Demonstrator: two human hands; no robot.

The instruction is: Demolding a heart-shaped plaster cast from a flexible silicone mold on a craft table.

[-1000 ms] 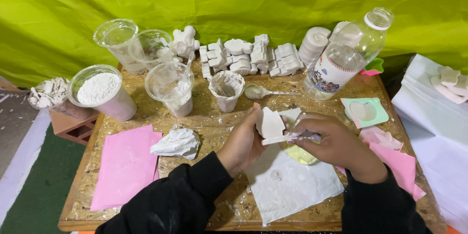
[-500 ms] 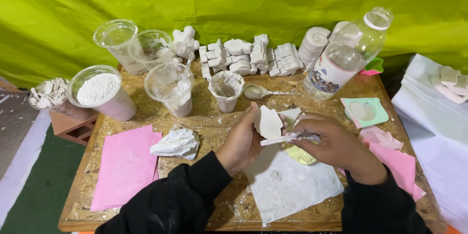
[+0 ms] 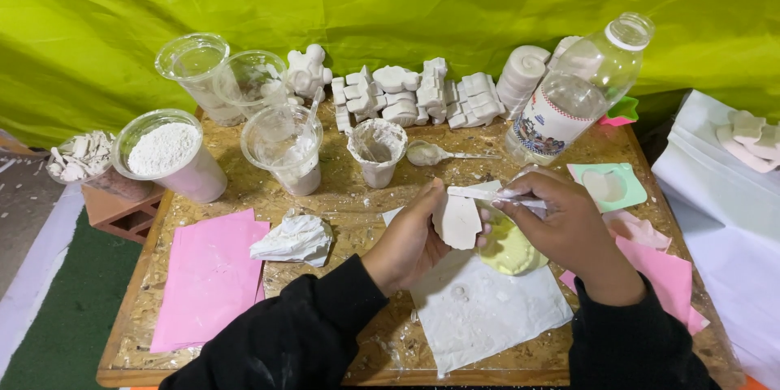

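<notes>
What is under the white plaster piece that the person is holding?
Under the plaster piece lies a yellow mould on white paper. The right hand covers part of the mould.

A tub of white powder (image 3: 166, 149) is placed at left; a clear bottle (image 3: 578, 89) is positioned upper right; a pink sheet (image 3: 210, 276) is laid lower left.

Backdrop: a bright yellow-green cloth (image 3: 390, 0), creased and sagging, hangs across the whole rear and closes off any wall behind it. Work surface is a chipboard table (image 3: 244, 361), pale brown and flecked with white dust, its front edge running along the bottom; to its left, dark green floor covering (image 3: 57, 325) beside a grey strip with a white band (image 3: 32, 272), and a reddish brick-like block (image 3: 122, 215) against the table's side. To the right a surface draped in white cloth (image 3: 731, 227); light even and soft.
</notes>
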